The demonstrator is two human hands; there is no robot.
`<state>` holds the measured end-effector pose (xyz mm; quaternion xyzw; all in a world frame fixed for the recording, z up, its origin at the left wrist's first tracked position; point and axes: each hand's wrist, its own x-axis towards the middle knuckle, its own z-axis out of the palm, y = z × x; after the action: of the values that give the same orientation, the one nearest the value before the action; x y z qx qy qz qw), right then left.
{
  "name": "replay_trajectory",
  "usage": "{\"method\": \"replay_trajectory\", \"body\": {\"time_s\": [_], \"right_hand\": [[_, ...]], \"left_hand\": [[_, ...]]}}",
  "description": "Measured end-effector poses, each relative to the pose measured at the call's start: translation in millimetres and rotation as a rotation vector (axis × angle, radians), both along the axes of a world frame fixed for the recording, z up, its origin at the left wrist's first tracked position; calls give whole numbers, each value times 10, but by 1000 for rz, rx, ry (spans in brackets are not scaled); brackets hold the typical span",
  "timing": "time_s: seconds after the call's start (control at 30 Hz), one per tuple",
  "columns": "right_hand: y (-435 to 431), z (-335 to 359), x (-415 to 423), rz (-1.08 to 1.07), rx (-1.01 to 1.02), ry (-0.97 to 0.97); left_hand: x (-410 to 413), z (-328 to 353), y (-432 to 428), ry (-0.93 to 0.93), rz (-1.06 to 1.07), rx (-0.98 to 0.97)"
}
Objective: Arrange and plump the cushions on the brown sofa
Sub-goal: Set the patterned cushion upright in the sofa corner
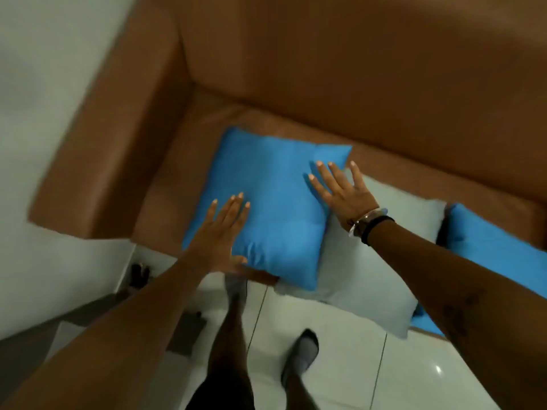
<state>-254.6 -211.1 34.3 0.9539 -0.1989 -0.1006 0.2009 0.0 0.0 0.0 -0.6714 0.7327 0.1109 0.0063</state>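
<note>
Both hands are open flat: the left hand (220, 232) presses the near left side of the blue cushion (266, 202), the right hand (340, 192) its right edge. The cushion lies at frame centre on the sofa (355, 84) seat, overlapping a grey cushion (370, 261). It looks light and soft; best gripped at opposite sides.

Corner of a dim room with pale wall and tiled floor

A plain off-white wall (44, 99) ran down the left side, and glossy white floor tiles (340, 365) with thin dark grout lines caught a small bright glint of light; a grey strip (23, 347) crossed the lower-left corner.
</note>
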Motion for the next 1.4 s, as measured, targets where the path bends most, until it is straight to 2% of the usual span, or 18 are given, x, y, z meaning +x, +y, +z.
{"method": "replay_trajectory", "body": {"time_s": [0.17,0.27,0.3,0.37,0.47,0.57,0.73,0.83,0.93,1.03,1.1,1.17,1.2,1.4], "right_hand": [[106,-656,265,15,107,-17],[-61,-537,271,37,385,-88],[-151,-407,322,55,467,-131],[-301,-68,487,40,635,-214],[-556,480,810,-123,867,-363],[-911,1029,1175,-301,1012,-592],[-1439,1349,1753,-466,1008,-901],[-1704,1124,2081,-598,999,-1055],[-1986,761,2268,-762,988,-1107],[-2265,528,2321,-865,945,-1054],[-2372,491,2334,-876,900,-1040],[-2394,504,2345,-856,850,-1048],[-2365,512,2353,-847,833,-1060],[-2113,513,2321,-807,729,-1164]], "left_hand": [[-312,-679,35,-48,113,133],[-358,-503,-64,-18,125,161],[-313,-376,-118,42,130,175],[-114,-106,-193,314,188,125],[471,481,-425,683,249,83],[1262,1212,-921,745,339,204],[2366,1961,-2043,905,375,231],[2719,1981,-2689,892,391,173],[2778,1766,-3128,825,392,103],[2670,1549,-3264,901,370,221],[2643,1440,-3275,743,287,200],[2644,1339,-3277,458,218,55],[2647,1297,-3273,377,226,-3],[2566,1165,-3233,305,265,-113]]}}
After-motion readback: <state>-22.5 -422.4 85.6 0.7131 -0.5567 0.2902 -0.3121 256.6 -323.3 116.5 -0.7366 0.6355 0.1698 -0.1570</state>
